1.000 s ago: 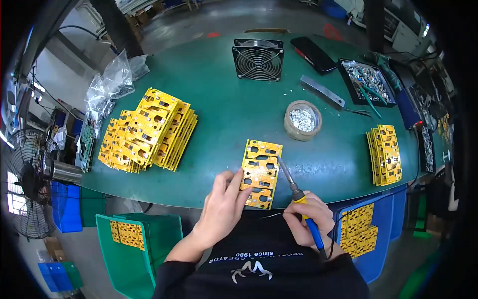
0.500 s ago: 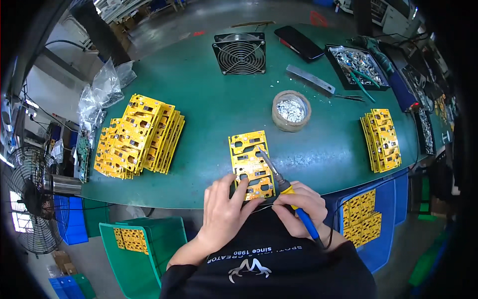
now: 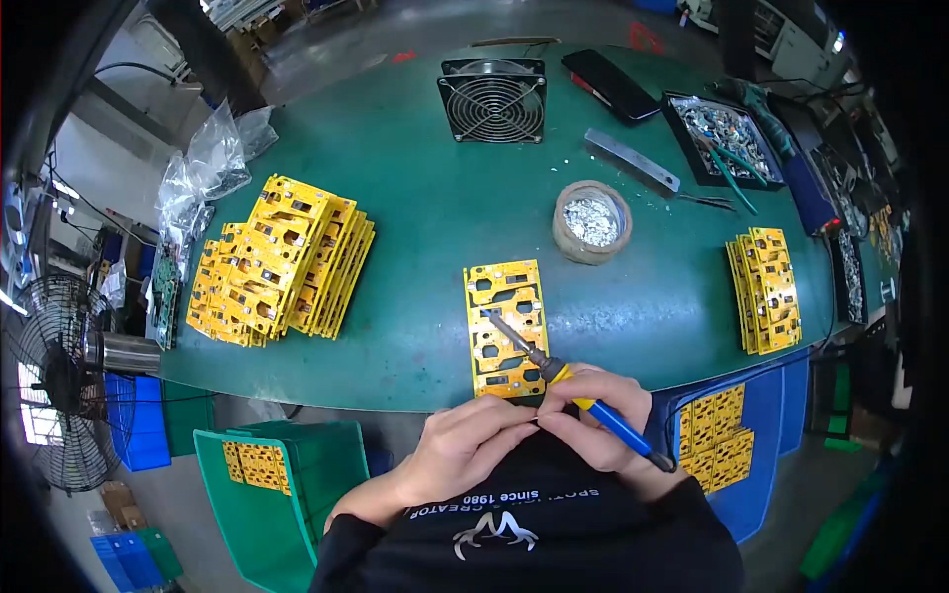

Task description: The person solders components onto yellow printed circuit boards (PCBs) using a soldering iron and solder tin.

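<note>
A yellow circuit board (image 3: 506, 336) with several cutouts lies flat at the table's near edge. My right hand (image 3: 601, 410) grips a soldering iron (image 3: 615, 425) with a blue and yellow handle. Its metal tip extends over the board's upper left part; whether it touches cannot be told. My left hand (image 3: 463, 445) is beside the right hand, just off the board's near edge, with thumb and fingers pinched together. Something thin and small shows between the two hands' fingertips, too fine to name.
Stacked yellow boards (image 3: 272, 262) stand at left, with a smaller stack (image 3: 764, 292) at right. Beyond the board are a round pot (image 3: 568, 237) of silvery bits, a small fan (image 3: 492, 101), a metal bar (image 3: 631, 161) and a parts tray (image 3: 682, 148). Green (image 3: 222, 514) and blue bins (image 3: 766, 494) hold boards below.
My left hand has come off the board and moved toward my right hand, its fingers now pinched. The iron's tip has shifted left and nearer over the board.
</note>
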Tool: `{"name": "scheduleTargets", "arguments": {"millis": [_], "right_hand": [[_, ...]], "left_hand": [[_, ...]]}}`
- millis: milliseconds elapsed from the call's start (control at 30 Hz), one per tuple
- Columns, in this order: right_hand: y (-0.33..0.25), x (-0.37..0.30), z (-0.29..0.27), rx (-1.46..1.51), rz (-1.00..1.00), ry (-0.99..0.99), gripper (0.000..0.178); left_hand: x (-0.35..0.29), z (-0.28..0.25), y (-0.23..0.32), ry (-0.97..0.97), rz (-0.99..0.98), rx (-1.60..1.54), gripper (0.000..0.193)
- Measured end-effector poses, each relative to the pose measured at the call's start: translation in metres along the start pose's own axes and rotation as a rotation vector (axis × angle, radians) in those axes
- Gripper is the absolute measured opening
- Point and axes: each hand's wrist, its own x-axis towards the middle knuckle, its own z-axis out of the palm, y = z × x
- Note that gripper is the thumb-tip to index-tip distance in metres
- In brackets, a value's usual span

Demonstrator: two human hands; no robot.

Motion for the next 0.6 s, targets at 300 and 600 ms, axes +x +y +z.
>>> {"name": "scheduleTargets", "arguments": {"millis": [300,600], "right_hand": [[0.000,0.000,-0.005,0.237,0.094,0.030,0.038],[-0.008,0.022,-0.040,-0.443,-0.034,0.435,0.038]], "left_hand": [[0.009,-0.021,0.005,-0.028,0.022,-0.055,0.016],[0.035,-0.029,-0.002,0.239,0.051,0.404,0.014]]}}
